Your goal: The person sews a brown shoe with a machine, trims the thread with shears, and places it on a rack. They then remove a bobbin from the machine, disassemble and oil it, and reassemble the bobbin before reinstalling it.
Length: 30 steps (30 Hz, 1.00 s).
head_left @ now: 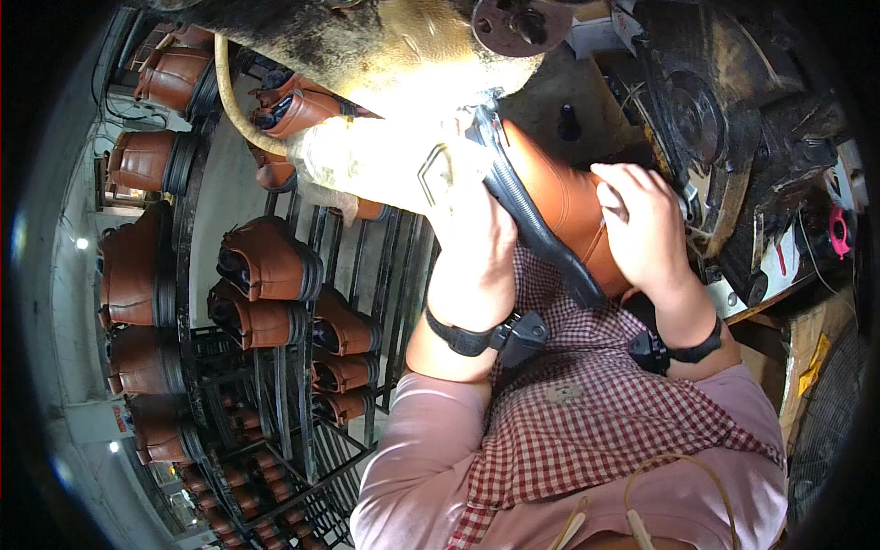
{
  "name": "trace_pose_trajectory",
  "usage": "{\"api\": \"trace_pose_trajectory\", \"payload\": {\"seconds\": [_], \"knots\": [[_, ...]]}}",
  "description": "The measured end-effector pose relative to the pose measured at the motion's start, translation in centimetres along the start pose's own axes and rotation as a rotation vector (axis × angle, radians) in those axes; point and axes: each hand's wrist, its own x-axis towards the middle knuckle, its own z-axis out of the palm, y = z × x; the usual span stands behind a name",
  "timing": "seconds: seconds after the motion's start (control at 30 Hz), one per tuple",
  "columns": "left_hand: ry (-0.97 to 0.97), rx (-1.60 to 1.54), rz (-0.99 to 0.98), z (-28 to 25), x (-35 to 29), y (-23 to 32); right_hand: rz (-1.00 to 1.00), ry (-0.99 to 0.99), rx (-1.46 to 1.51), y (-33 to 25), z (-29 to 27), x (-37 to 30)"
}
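Note:
An orange-brown leather boot with a black ridged sole lies tilted between my hands, its far end beneath the working tip of a worn machine. My left hand grips it along the sole side, close to the glare, which washes out the fingertips. On the opposite side my right hand holds the leather upper, fingers curled and thumb against it. Just left of the tip, a glaring lamp wrapped in clear plastic hides part of the contact area.
Overhead hangs the grimy machine head, with a round dark knob. Black metal racks at left carry many brown boots. At right are dark machine parts and a pink round object. A pale cable runs to the lamp.

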Motion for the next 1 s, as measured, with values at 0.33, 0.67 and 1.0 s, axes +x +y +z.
{"api": "trace_pose_trajectory", "payload": {"seconds": [0.33,0.67,1.0], "knots": [[-0.252,0.719,0.564,-3.9,-3.1,-0.7,0.002,-0.197,0.259,-2.9,-3.6,-0.1],[-0.426,-0.49,-0.183,-4.1,-10.0,-1.9,-0.093,-0.069,0.381,-2.4,-2.9,0.3],[-0.29,-0.248,-0.372,-4.1,-5.6,1.4,-0.023,-0.056,0.575,-1.8,-2.3,-0.4]]}}
